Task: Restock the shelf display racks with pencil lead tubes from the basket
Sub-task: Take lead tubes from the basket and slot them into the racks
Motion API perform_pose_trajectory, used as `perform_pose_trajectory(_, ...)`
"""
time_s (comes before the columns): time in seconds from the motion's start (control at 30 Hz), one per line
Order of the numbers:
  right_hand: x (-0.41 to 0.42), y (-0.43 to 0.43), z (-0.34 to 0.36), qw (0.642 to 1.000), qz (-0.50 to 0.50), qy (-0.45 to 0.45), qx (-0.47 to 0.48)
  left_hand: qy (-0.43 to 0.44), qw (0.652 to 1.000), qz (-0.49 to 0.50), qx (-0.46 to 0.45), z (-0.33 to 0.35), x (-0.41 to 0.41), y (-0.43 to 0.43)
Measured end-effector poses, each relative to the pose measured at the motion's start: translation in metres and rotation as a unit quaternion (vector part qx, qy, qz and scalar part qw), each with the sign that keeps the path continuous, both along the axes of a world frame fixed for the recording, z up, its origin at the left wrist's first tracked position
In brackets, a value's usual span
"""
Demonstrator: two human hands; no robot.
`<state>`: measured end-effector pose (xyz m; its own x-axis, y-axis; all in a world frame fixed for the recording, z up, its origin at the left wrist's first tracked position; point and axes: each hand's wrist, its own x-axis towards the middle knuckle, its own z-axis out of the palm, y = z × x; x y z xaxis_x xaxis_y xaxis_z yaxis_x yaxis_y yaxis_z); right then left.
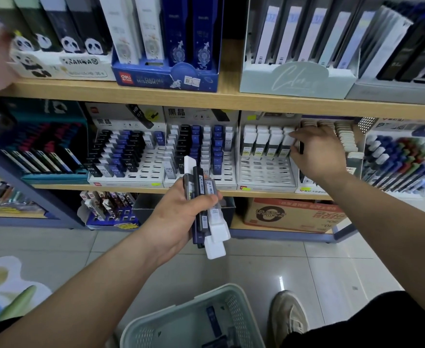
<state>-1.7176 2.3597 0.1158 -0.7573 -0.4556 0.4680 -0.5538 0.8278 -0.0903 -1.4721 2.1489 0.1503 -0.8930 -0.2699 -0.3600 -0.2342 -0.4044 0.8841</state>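
Note:
My left hand (178, 212) grips a bundle of pencil lead tubes (206, 212), black, dark blue and white-capped, in front of the middle shelf. My right hand (317, 151) reaches into the third white display rack (266, 172) and pinches a white-capped lead tube (288, 141) at the right end of its back row. Two more racks, the left rack (126, 156) and the middle rack (201, 151), hold several black, blue and white tubes. The pale green basket (196, 317) sits on the floor below, with a few dark tubes inside.
The wooden shelf edge (231, 96) runs above the racks, with boxed pencil sets on top. A pen display (397, 162) stands to the right and eraser stacks (344, 136) sit behind my right hand. A cardboard box (291, 214) is on the bottom shelf. My shoe (286, 315) is beside the basket.

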Motion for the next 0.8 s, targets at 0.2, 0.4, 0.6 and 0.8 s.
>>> perform_pose_trajectory(0.2, 0.012, -0.005, 0.013, 0.997, -0.025, -0.074, 0.027, 0.005, 1.0, 0.014, 0.0, -0.001, 0.004, 0.0)
perform_pose_trajectory(0.4, 0.12, -0.046, 0.048, 0.91, 0.139, -0.364, -0.138, 0.008, 0.999, 0.038, 0.01, 0.007, 0.004, -0.007)
perform_pose_trajectory(0.6, 0.198, -0.07, 0.047, 0.817, 0.143, -0.511, -0.226, 0.011, 0.999, 0.037, 0.015, 0.012, 0.014, -0.009)
perform_pose_trajectory(0.8, 0.221, -0.081, 0.055, 0.763, 0.099, -0.552, -0.322, 0.033, 0.998, 0.044, 0.01, 0.017, 0.028, -0.015)
